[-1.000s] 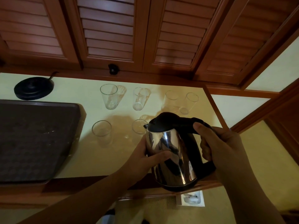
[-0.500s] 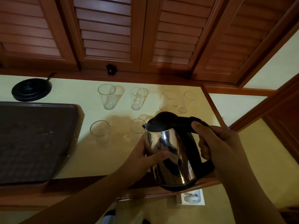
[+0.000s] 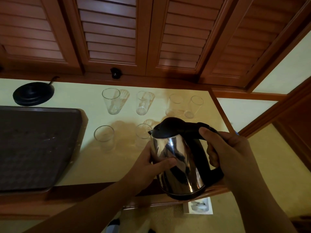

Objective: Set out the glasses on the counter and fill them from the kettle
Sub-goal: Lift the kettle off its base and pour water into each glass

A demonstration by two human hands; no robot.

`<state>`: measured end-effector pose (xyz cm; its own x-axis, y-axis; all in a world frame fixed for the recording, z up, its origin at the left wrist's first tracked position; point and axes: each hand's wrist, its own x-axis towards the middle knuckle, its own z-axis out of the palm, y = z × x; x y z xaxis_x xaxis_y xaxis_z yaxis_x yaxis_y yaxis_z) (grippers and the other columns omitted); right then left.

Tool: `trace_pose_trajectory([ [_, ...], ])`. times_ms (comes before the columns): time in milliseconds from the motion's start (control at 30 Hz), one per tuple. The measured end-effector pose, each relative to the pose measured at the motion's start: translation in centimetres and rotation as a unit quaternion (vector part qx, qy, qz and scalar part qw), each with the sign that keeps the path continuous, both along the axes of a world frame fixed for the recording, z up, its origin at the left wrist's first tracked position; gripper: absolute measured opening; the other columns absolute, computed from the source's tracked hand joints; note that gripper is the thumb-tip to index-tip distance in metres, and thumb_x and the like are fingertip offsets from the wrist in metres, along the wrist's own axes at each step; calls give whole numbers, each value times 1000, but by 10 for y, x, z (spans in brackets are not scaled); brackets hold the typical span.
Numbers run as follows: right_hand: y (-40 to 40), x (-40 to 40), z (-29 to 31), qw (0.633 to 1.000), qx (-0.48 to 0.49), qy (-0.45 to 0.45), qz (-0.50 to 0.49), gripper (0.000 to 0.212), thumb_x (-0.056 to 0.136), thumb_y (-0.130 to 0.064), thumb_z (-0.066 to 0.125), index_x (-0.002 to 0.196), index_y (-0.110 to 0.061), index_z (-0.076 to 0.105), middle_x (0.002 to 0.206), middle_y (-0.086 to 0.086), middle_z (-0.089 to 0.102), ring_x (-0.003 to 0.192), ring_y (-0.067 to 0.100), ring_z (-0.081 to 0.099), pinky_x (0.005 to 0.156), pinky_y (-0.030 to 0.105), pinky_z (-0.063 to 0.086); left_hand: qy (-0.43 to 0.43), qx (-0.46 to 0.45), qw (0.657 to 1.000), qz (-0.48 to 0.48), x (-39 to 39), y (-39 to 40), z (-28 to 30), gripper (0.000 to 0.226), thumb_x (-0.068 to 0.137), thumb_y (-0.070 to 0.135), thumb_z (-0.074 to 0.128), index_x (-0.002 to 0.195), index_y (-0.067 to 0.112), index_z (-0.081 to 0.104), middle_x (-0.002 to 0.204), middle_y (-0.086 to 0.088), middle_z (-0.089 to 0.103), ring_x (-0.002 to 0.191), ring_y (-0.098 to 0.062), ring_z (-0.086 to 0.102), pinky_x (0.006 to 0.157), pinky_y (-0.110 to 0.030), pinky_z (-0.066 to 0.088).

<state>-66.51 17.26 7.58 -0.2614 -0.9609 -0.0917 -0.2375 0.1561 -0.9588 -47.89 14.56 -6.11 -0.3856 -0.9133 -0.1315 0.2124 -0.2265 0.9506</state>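
Observation:
A steel kettle (image 3: 178,162) with a black lid and handle hangs above the counter's (image 3: 104,165) front right part. My right hand (image 3: 225,152) grips its black handle. My left hand (image 3: 148,165) holds the steel body from the left, thumb across the front. Several clear glasses stand upright on the counter: a back row with a left glass (image 3: 111,100), a second glass (image 3: 143,103) and a right pair (image 3: 193,106), and a front row with a left glass (image 3: 104,137) and another glass (image 3: 143,133) just beside the kettle's spout.
A dark tray (image 3: 33,148) fills the counter's left side. The kettle's round black base (image 3: 33,93) sits at the back left with its cord. Louvred wooden doors (image 3: 109,31) rise behind the counter. A wall socket (image 3: 199,206) is below the counter's front edge.
The kettle and both hands have barely moved; the view has shifted slightly. The glasses stand as before.

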Motion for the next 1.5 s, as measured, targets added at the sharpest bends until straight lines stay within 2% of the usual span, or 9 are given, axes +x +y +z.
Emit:
trace_pose_trajectory([
  [200, 0, 0, -3, 1000, 0, -6, -5, 43, 63, -59, 68, 61, -17, 68, 44, -6, 51, 40, 3, 50, 61, 31, 41, 6, -3, 1000, 0, -1, 2, 0, 57, 85, 8, 78, 135, 9, 51, 97, 6, 82, 85, -2, 77, 71, -15, 58],
  [300, 2, -2, -5, 1000, -3, -20, -5, 42, 67, -54, 69, 64, -11, 67, 44, -5, 50, 38, 3, 47, 55, 26, 42, 15, -8, 1000, 13, 0, 1, -3, 67, 72, 20, 88, 130, 14, 55, 103, 3, 82, 94, -8, 79, 78, -20, 60],
  [467, 6, -4, -10, 998, -17, -65, -7, 40, 70, -46, 70, 63, -8, 63, 43, -1, 45, 36, 7, 43, 45, 17, 43, 38, -11, 999, 26, 2, -1, -1, 69, 70, 25, 86, 128, 6, 54, 120, -25, 72, 105, -23, 78, 86, -29, 62],
  [567, 8, -6, -15, 997, -38, -68, -6, 44, 73, -45, 69, 62, -4, 59, 44, 1, 44, 37, 10, 41, 47, 17, 44, 49, -13, 998, 30, 2, -1, 3, 66, 70, 20, 85, 128, 9, 56, 114, -8, 78, 103, -18, 79, 84, -26, 62],
  [733, 10, -15, -22, 996, -47, -73, -6, 52, 74, -52, 83, 62, -6, 61, 46, 2, 46, 39, 12, 42, 48, 19, 45, 60, -12, 998, 32, -1, -5, 12, 74, 70, 16, 86, 135, 6, 52, 117, -6, 78, 108, -20, 78, 86, -27, 61],
  [900, 12, -24, -22, 994, -62, -87, -13, 72, 50, -83, 79, 62, -13, 63, 49, 1, 46, 42, 12, 42, 47, 21, 44, 62, -16, 998, 26, -12, -11, 16, 77, 71, 17, 88, 138, 6, 51, 119, -9, 78, 113, -28, 75, 90, -33, 61],
  [1200, 16, -48, -22, 993, -74, -87, -40, 76, 52, -83, 77, 65, -9, 62, 49, -1, 47, 42, 11, 43, 47, 19, 43, 48, -27, 998, -8, -37, -21, 15, 77, 78, 19, 88, 143, 5, 48, 129, -26, 70, 123, -45, 68, 105, -55, 56],
  [1300, 18, -57, -21, 991, -85, -93, -40, 81, 60, -75, 80, 72, 2, 58, 50, 0, 48, 43, 11, 43, 47, 20, 43, 27, -36, 999, -2, -46, -22, 16, 77, 76, 24, 87, 139, 1, 50, 122, -21, 73, 117, -36, 71, 100, -45, 58],
  [1500, 16, -72, -23, 990, -85, -108, -44, 43, 85, -40, 72, 64, -5, 59, 47, 1, 47, 39, 11, 42, 46, 18, 42, -6, -81, 997, 7, -63, -25, 16, 69, 79, 28, 83, 133, -3, 54, 112, -14, 78, 107, -27, 76, 92, -33, 59],
])
